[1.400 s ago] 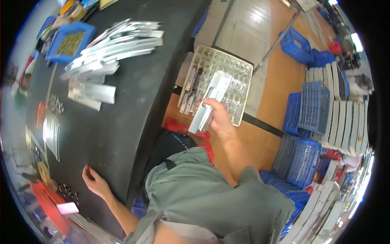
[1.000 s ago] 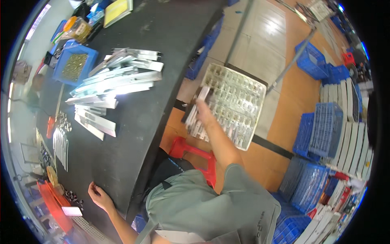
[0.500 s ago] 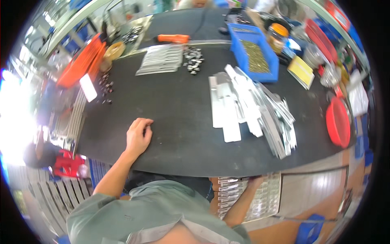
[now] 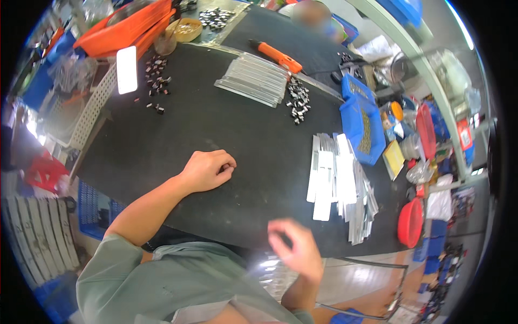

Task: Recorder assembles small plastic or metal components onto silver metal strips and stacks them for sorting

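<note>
My left hand (image 4: 209,170) rests on the black tabletop (image 4: 178,129) with its fingers loosely curled in, and nothing shows in it. Over the near edge of the table is my right hand (image 4: 297,251), smeared by motion; its thumb and forefinger are bent but apart, with no object visible between them. Right of both hands lies a loose pile of flat silver metal strips (image 4: 345,186). Farther off, a neat row of similar strips (image 4: 256,78) sits beside a heap of small black-and-white parts (image 4: 298,100).
An orange power screwdriver (image 4: 279,57) lies beyond the row. Blue bins (image 4: 350,121) of small metal pieces and a red bowl (image 4: 410,222) stand on the right. Orange trays (image 4: 127,32), a white card (image 4: 127,70) and scattered dark parts (image 4: 156,78) are at the left.
My right hand has come up from below the table's edge to above it. The view has turned, so the table's contents appear shifted. My left hand stays on the tabletop.
</note>
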Action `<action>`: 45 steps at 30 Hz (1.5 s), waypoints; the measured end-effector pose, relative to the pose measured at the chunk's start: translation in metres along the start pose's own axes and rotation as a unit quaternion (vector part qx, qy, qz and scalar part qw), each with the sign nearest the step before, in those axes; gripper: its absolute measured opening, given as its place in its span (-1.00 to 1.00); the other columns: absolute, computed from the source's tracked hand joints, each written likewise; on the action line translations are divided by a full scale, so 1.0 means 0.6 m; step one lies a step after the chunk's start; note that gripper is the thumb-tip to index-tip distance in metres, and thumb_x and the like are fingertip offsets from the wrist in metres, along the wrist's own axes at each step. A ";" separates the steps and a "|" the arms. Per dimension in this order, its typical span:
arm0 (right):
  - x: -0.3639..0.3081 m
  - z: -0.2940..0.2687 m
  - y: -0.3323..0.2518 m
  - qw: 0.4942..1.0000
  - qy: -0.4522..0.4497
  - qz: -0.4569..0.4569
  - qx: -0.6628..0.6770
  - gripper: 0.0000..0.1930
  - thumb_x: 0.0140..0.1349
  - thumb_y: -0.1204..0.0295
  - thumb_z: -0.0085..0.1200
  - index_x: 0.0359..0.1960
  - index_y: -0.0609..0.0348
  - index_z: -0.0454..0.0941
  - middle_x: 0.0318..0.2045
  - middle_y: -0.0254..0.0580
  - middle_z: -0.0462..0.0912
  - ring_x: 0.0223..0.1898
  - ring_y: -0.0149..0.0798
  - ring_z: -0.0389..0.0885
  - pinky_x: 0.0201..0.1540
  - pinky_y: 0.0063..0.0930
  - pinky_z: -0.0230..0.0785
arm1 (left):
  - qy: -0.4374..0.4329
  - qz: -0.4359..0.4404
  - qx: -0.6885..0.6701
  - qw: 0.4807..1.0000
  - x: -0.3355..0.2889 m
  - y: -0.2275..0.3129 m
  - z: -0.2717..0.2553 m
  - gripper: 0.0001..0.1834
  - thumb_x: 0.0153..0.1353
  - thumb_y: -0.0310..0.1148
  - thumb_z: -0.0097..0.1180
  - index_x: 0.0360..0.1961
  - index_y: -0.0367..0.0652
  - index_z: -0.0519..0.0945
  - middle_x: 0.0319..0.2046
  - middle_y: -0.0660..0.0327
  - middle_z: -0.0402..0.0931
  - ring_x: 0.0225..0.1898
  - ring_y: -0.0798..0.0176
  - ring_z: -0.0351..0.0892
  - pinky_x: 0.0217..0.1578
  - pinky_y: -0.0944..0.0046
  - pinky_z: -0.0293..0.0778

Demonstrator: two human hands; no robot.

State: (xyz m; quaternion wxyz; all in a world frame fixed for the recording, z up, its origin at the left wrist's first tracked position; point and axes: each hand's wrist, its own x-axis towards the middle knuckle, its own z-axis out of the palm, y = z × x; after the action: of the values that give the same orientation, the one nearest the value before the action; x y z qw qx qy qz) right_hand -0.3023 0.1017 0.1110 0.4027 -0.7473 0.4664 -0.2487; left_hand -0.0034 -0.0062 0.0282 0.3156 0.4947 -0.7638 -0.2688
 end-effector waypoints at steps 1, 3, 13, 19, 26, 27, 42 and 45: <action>0.073 0.003 -0.008 0.999 0.028 -0.015 -0.023 -0.77 0.31 0.52 0.23 -0.03 0.31 0.61 -0.10 0.02 0.70 -0.07 -0.01 0.73 0.04 -0.27 0.55 | -0.003 0.004 0.004 1.000 -0.003 -0.006 -0.005 -0.89 0.21 -0.37 0.27 -0.24 -0.08 0.69 -0.36 0.28 0.68 -0.42 0.19 0.70 -0.38 0.19 0.58; 0.230 0.016 -0.002 0.989 0.088 -0.088 -0.085 -0.74 0.35 0.51 0.18 0.03 0.32 0.57 -0.02 0.07 0.67 0.01 0.08 0.69 0.09 -0.23 0.52 | 0.012 0.002 -0.011 1.000 -0.009 -0.019 -0.008 -0.89 0.22 -0.36 0.24 -0.24 -0.08 0.70 -0.34 0.27 0.69 -0.38 0.14 0.72 -0.37 0.16 0.60; 0.549 0.119 0.157 0.855 0.128 -0.122 -0.488 -0.57 0.44 0.34 0.06 0.25 0.33 0.48 0.24 0.12 0.58 0.36 0.10 0.46 0.54 0.14 0.00 | -0.021 0.079 -0.006 0.997 -0.014 -0.047 0.009 -0.86 0.28 -0.29 0.16 -0.25 -0.09 0.67 -0.26 0.16 0.67 -0.27 0.00 0.72 -0.28 0.00 0.65; 0.514 0.084 0.104 0.955 0.090 -0.045 -0.280 -0.80 0.31 0.50 0.21 -0.07 0.33 0.66 -0.25 0.00 0.65 -0.18 0.02 0.67 -0.09 -0.17 0.51 | -0.006 -0.067 -0.061 0.996 0.000 -0.019 -0.021 -0.79 0.33 -0.25 0.12 -0.25 -0.15 0.68 -0.35 0.03 0.71 -0.27 -0.12 0.72 -0.20 -0.11 0.62; 0.341 0.158 -0.025 0.960 0.177 -0.140 -0.163 -0.80 0.30 0.57 0.23 -0.05 0.22 0.66 -0.25 -0.15 0.60 -0.23 -0.15 0.59 -0.08 -0.25 0.45 | 0.284 -0.118 -0.409 0.859 0.021 -0.037 -0.029 -0.51 0.45 0.01 0.19 -0.03 -0.30 0.63 -0.22 0.03 0.75 -0.14 0.07 0.78 -0.08 0.03 0.63; 0.325 0.170 -0.020 0.956 0.181 -0.143 -0.182 -0.77 0.29 0.54 0.25 -0.02 0.22 0.66 -0.21 -0.17 0.63 -0.12 -0.11 0.60 -0.01 -0.24 0.46 | 0.275 -0.119 -0.405 0.863 0.018 -0.029 -0.036 -0.51 0.45 0.01 0.19 -0.03 -0.30 0.63 -0.22 0.03 0.75 -0.14 0.07 0.78 -0.08 0.03 0.63; 0.284 0.161 0.073 0.940 0.336 -0.055 0.025 -0.83 0.35 0.64 0.10 -0.06 0.35 0.65 -0.19 -0.14 0.72 -0.12 -0.29 0.68 0.04 -0.41 0.50 | 0.305 -0.109 -0.087 0.942 -0.051 0.018 -0.131 -0.81 0.54 -0.44 0.04 0.04 -0.32 0.57 -0.11 0.09 0.72 -0.11 0.23 0.71 -0.08 0.23 0.60; 0.302 0.157 0.079 0.939 0.331 -0.067 0.066 -0.85 0.37 0.63 0.09 -0.09 0.36 0.66 -0.21 -0.17 0.72 -0.14 -0.32 0.68 0.01 -0.47 0.50 | 0.416 -0.012 -0.138 0.899 -0.056 0.062 -0.152 -0.80 0.53 -0.44 0.08 0.07 -0.29 0.56 -0.09 0.10 0.73 -0.10 0.24 0.72 -0.07 0.23 0.60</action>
State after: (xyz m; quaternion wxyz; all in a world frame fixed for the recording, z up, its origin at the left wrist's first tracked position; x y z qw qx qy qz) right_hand -0.1754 -0.0372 0.0189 0.2559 -0.6240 0.5047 -0.5390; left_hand 0.0534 0.0294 0.1079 0.6665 0.5223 -0.5119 -0.1448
